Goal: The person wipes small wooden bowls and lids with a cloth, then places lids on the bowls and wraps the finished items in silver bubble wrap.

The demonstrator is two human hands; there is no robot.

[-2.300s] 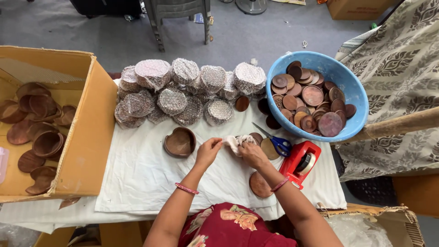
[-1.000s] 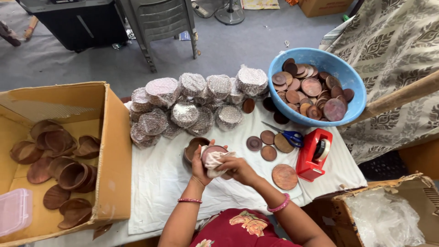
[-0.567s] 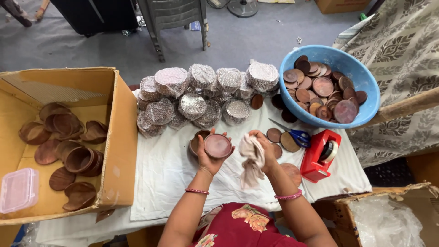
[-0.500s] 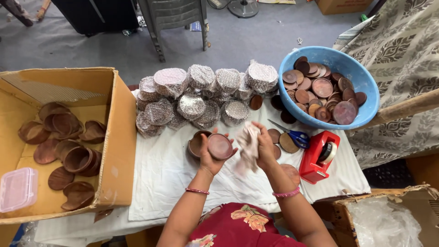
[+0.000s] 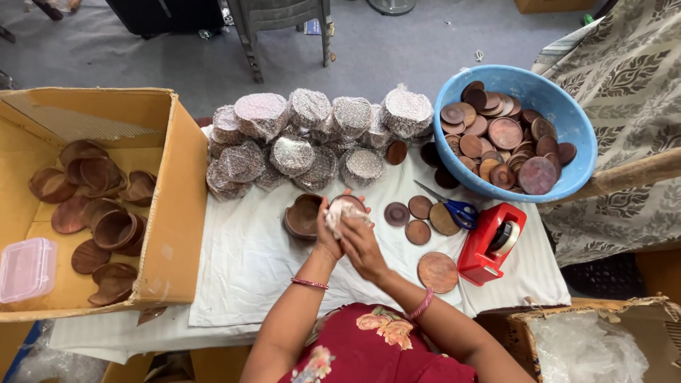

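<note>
My left hand (image 5: 326,235) holds a small round brown wooden bowl (image 5: 352,201) above the white cloth-covered table (image 5: 248,269). Pressed against the bowl's inside is a crumpled white cloth (image 5: 342,213), gripped by my right hand (image 5: 363,247). Just left of my hands lies another brown wooden bowl (image 5: 302,215) on the table. Flat wooden discs (image 5: 418,220) lie to the right of my hands, with a larger disc (image 5: 437,272) nearer me.
Several netting-wrapped stacks (image 5: 312,138) line the table's back. A blue tub (image 5: 567,128) holds wooden discs at right. Blue-handled scissors (image 5: 454,208) and a red tape dispenser (image 5: 491,243) lie right. A cardboard box (image 5: 174,213) at left holds wooden bowls and a clear plastic container (image 5: 27,268).
My right hand brought the white cloth back onto the bowl in my left hand; half a second ago the cloth hung apart to the right of the bowl.
</note>
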